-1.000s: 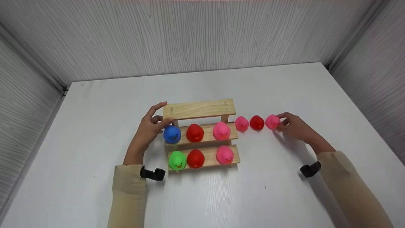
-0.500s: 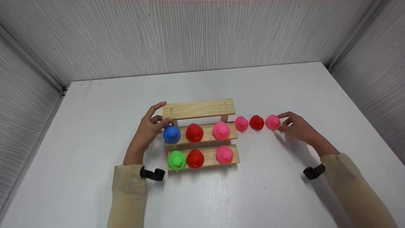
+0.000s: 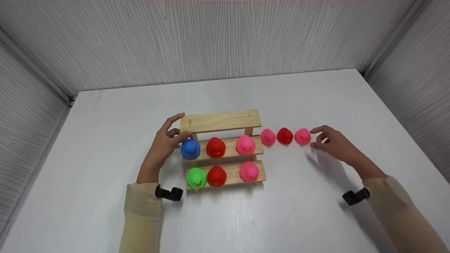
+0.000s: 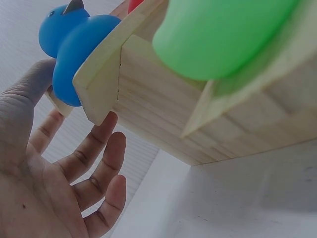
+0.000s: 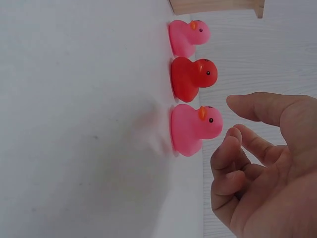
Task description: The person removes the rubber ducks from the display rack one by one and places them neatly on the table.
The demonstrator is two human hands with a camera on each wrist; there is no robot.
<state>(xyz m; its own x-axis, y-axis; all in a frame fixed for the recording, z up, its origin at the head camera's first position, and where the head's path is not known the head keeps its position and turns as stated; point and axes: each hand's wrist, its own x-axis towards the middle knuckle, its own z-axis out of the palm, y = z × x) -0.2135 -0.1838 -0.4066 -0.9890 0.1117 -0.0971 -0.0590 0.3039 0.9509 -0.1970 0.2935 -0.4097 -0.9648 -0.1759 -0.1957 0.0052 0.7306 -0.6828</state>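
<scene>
Shelving of pale wood, a three-tier stepped rack (image 3: 221, 121), stands on a white tabletop (image 3: 246, 218) in the head view. Its flat middle tier lets a smooth blue toy duck (image 3: 190, 149), smooth red toy duck (image 3: 216, 147) and smooth pink toy duck (image 3: 245, 145) sit upright; below are a bright green toy duck (image 3: 197, 178), second red duck (image 3: 217, 176) and second pink duck (image 3: 249, 172). Just right of the rack, a third pink duck (image 3: 268, 137), third red duck (image 3: 284, 136) and outermost pink duck (image 3: 302, 136) line up on the tabletop. The left hand (image 3: 168, 137) pinches the top tier's left end, forefinger at the back edge and thumb at the front, presumably to steady it. The right hand (image 3: 332, 142) is just beside the outermost pink duck.

In the left wrist view, the thumb passes behind the blue duck; the lower fingers bend loosely, and whether one touches the middle tier I cannot tell.

In the right wrist view, thumb and fingers stand parted, holding nothing, near the upright outermost pink duck.
</scene>
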